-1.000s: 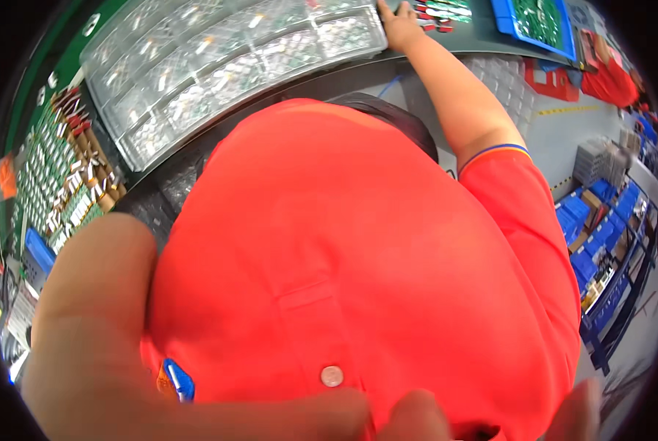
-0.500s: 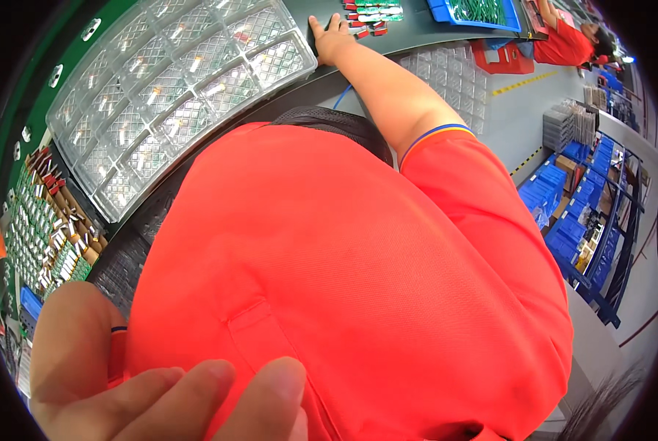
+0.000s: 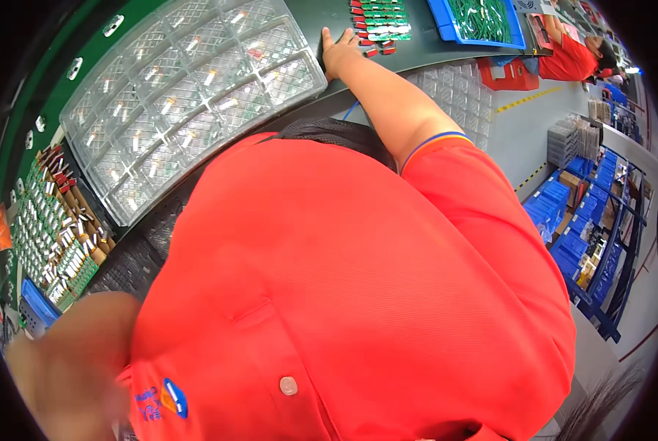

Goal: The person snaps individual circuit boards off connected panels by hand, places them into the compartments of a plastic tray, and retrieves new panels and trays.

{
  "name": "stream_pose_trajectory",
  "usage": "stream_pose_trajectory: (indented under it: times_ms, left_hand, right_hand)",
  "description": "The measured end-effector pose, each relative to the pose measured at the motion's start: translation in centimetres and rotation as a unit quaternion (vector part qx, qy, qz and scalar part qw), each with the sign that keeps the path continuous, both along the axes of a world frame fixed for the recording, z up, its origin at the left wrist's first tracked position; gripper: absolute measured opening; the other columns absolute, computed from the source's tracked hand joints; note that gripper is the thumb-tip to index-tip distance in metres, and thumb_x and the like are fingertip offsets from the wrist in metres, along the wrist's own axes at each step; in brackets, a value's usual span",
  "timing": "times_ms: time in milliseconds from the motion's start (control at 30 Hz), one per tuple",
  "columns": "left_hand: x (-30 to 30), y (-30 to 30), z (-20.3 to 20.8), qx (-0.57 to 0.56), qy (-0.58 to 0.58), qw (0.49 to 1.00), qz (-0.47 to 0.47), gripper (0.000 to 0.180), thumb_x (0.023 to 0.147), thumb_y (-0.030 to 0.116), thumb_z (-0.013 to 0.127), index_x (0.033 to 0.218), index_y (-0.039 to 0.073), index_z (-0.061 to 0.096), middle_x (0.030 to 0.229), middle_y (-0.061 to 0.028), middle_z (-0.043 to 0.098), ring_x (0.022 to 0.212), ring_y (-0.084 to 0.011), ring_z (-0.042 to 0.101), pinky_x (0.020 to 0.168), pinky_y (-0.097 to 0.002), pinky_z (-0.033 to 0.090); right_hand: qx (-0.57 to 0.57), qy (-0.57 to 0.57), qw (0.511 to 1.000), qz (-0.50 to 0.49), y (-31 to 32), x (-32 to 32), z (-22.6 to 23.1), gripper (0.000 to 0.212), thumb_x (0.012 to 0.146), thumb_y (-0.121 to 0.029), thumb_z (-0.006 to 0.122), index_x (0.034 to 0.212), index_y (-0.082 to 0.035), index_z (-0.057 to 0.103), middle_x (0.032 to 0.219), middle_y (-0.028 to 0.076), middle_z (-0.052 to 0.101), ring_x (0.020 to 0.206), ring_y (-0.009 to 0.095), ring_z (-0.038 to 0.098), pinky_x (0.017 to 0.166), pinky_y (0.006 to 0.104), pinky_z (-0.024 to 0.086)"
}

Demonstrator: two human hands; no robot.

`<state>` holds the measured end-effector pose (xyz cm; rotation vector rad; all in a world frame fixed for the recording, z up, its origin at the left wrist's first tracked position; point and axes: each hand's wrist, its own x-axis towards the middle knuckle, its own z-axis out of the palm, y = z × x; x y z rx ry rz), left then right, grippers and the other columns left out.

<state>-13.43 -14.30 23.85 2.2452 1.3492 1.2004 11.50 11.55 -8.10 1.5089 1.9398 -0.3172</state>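
Note:
My right hand (image 3: 338, 54) rests on the dark table with its fingers spread, and nothing shows in it. It lies between a clear plastic compartment tray (image 3: 169, 137) and a row of small green circuit boards (image 3: 385, 20) with red ends. Small parts show through the tray's compartments. At the lower left, my left hand (image 3: 68, 371) is smeared by motion, beside the red shirt (image 3: 343, 257). Its fingers cannot be made out, nor whether anything is in them.
Many circuit boards (image 3: 38, 228) stand in cardboard dividers at the left, near a blue bin (image 3: 38, 301). A blue tray (image 3: 443, 20) of green strips is at the top. Another person (image 3: 567, 55) sits beyond. Blue bins (image 3: 553, 202) fill a rack at the right.
My left hand has swung down and left, away from the front of the shirt, and is now blurred. My right hand stays spread on the table; the view has shifted slightly.

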Motion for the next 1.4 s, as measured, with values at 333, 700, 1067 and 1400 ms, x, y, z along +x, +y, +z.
stream_pose_trajectory:
  times_ms: [333,700,1067,1400]
  left_hand:
    - [-2.8,-0.4,-11.3,-0.445,0.1,0.848,0.268,0.04,0.08,0.019,0.057,0.116,0.005,0.048,0.1,-0.018,0.059,0.075,-0.0277,0.062,0.068,-0.0344,0.048]
    - [1.5,4.5,-14.0,-0.431,0.179,0.863,0.194,0.045,0.078,0.025,0.059,0.115,0.004,0.046,0.092,-0.0213,0.059,0.085,-0.0372,0.056,0.073,-0.0422,0.044]
    - [7.9,9.7,-12.5,-0.485,0.182,0.833,0.193,0.045,0.078,0.027,0.057,0.115,0.003,0.047,0.102,-0.0223,0.056,0.093,-0.0375,0.054,0.079,-0.0414,0.043]
    - [11.3,8.8,-12.1,-0.473,0.115,0.853,0.19,0.047,0.081,0.029,0.054,0.117,0.002,0.044,0.109,-0.023,0.052,0.095,-0.0382,0.052,0.081,-0.0418,0.043]
  right_hand:
    - [0.016,0.028,0.999,0.035,-0.3,0.8,0.5,0.12,0.053,-0.031,0.081,0.137,-0.017,-0.002,0.135,0.034,0.003,0.125,0.048,0.015,0.099,0.0461,0.028]
    - [0.066,0.481,0.861,0.15,-0.2,6.1,0.5,0.042,0.071,-0.019,0.065,0.108,-0.004,0.053,0.113,0.018,0.05,0.105,0.031,0.048,0.091,0.0352,0.038]
    - [0.294,0.595,0.732,-0.155,16.8,13.4,2.7,0.021,0.081,-0.013,0.054,0.096,0.0,0.06,0.093,0.014,0.062,0.087,0.022,0.059,0.079,0.0286,0.044]
    - [0.198,0.76,0.589,0.19,16.1,0.7,25.9,0.008,0.079,0.0,0.053,0.083,0.001,0.06,0.08,0.009,0.06,0.075,0.016,0.057,0.068,0.0249,0.045]
